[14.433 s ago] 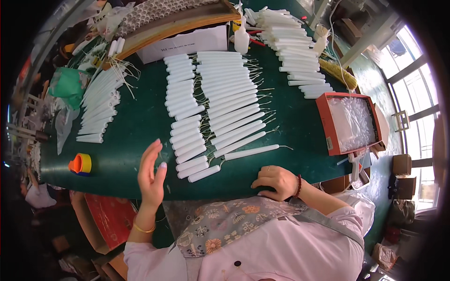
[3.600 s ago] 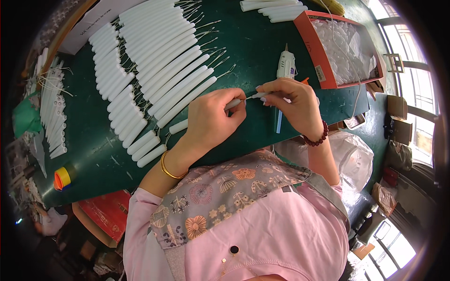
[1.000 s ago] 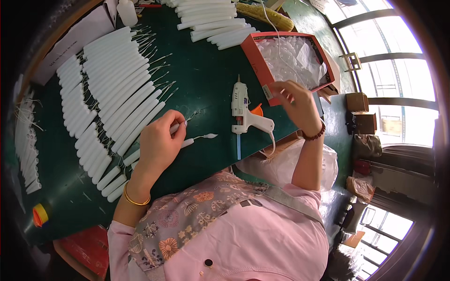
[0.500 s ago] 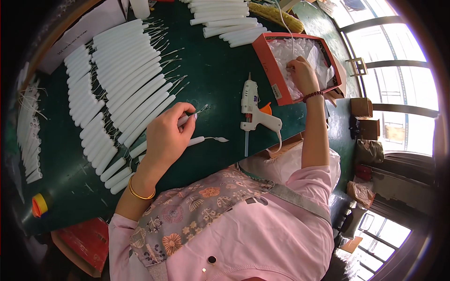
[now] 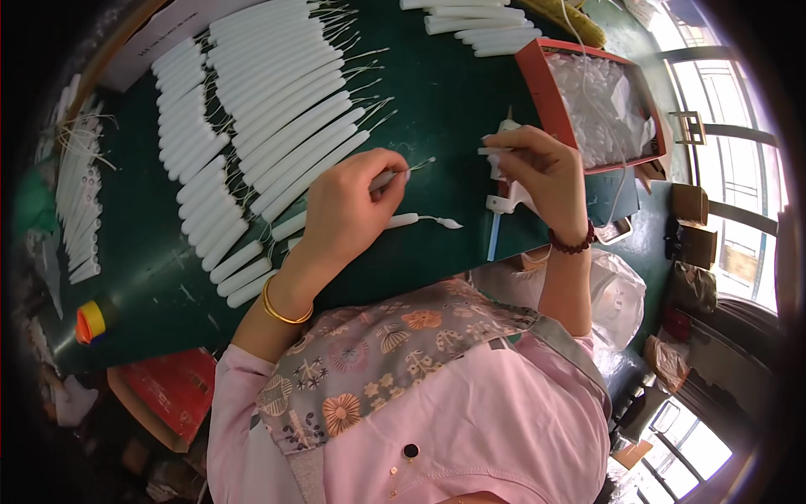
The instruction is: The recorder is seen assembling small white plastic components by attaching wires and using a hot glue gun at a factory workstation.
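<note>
My left hand [image 5: 348, 206] is closed around a white candle-shaped stick [image 5: 384, 180], whose thin wire end pokes out past the fingertips to the right. Most of that stick is hidden in the hand. Just beyond the knuckles lies another white stick with a flame-shaped white tip [image 5: 451, 223] on a wire. My right hand [image 5: 544, 172] pinches a small white translucent piece [image 5: 495, 151] between thumb and fingers, over a white glue gun [image 5: 502, 204] that it partly covers. A blue-tinted glue stick [image 5: 494, 237] juts from the gun's near end.
Rows of white sticks with wire ends [image 5: 290, 109] cover the left of the green table [image 5: 437, 101]. A red box [image 5: 546, 92] holding many white translucent pieces stands at the right. A yellow and orange tape roll [image 5: 91, 321] lies at the near left; more sticks [image 5: 483, 23] lie at the back.
My right hand has come out of the red box, back toward the left, with a small white piece pinched in it. My left hand still grips the stick. The whole view has shifted.
</note>
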Demonstrator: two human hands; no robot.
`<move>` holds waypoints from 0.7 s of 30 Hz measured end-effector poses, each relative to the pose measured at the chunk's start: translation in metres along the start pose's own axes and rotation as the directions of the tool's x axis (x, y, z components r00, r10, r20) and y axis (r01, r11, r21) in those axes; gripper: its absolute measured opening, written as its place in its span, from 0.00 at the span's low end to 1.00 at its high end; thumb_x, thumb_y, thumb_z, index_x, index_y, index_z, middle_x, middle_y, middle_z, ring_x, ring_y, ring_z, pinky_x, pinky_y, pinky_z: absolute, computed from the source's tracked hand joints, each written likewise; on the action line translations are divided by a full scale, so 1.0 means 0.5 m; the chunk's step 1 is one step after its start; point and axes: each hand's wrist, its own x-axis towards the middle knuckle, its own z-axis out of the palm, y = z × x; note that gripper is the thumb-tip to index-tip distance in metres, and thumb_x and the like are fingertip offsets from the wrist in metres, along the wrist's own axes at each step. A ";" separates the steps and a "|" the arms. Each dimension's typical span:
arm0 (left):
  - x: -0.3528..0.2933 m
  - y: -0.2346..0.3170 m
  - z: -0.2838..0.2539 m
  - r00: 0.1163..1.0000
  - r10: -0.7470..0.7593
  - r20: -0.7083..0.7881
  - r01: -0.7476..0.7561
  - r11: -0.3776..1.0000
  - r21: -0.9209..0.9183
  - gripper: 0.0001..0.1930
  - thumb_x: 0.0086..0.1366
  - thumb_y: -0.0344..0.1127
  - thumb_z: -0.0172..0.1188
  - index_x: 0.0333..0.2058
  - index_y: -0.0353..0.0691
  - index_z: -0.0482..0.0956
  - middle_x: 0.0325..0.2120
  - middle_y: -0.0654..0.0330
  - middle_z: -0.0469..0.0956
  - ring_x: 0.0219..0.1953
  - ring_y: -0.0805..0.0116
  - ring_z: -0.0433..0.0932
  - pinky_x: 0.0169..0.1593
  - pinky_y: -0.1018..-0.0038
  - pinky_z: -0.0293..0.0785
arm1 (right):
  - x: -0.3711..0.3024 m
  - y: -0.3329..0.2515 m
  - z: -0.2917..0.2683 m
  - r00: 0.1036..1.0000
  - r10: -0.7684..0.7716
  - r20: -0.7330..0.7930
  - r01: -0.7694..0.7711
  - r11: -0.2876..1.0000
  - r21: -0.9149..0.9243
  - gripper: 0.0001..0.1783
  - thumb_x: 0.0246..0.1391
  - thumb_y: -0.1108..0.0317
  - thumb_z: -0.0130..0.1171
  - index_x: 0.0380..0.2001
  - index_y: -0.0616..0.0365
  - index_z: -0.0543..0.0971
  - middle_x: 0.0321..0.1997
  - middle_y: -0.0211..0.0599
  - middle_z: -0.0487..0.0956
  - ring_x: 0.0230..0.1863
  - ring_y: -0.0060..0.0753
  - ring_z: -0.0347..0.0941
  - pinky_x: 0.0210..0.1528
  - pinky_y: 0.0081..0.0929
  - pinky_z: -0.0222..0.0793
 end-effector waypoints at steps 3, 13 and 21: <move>0.000 -0.001 0.005 0.999 -0.032 0.023 0.032 0.999 -0.002 0.05 0.65 0.26 0.69 0.39 0.35 0.85 0.31 0.54 0.86 0.31 0.64 0.86 0.37 0.73 0.80 | 0.022 0.013 0.061 0.990 0.020 0.137 -0.034 0.994 0.105 0.12 0.63 0.81 0.63 0.49 0.65 0.86 0.43 0.31 0.87 0.36 0.13 0.79 0.41 0.15 0.76; -0.010 -0.008 -0.002 0.998 0.043 -0.042 -0.041 0.998 0.044 0.06 0.60 0.26 0.69 0.36 0.41 0.85 0.31 0.58 0.87 0.28 0.60 0.86 0.31 0.69 0.80 | 0.039 0.024 0.080 0.989 0.017 0.146 -0.036 0.992 0.122 0.11 0.68 0.78 0.60 0.50 0.67 0.85 0.38 0.31 0.85 0.34 0.14 0.76 0.37 0.15 0.72; -0.009 0.002 -0.003 0.995 0.041 -0.090 -0.045 0.998 -0.036 0.05 0.63 0.27 0.69 0.37 0.40 0.85 0.30 0.59 0.86 0.27 0.63 0.85 0.30 0.71 0.79 | 0.038 0.023 0.108 0.976 0.020 0.216 -0.074 0.967 0.244 0.13 0.69 0.77 0.59 0.53 0.69 0.84 0.42 0.37 0.86 0.37 0.18 0.79 0.41 0.19 0.77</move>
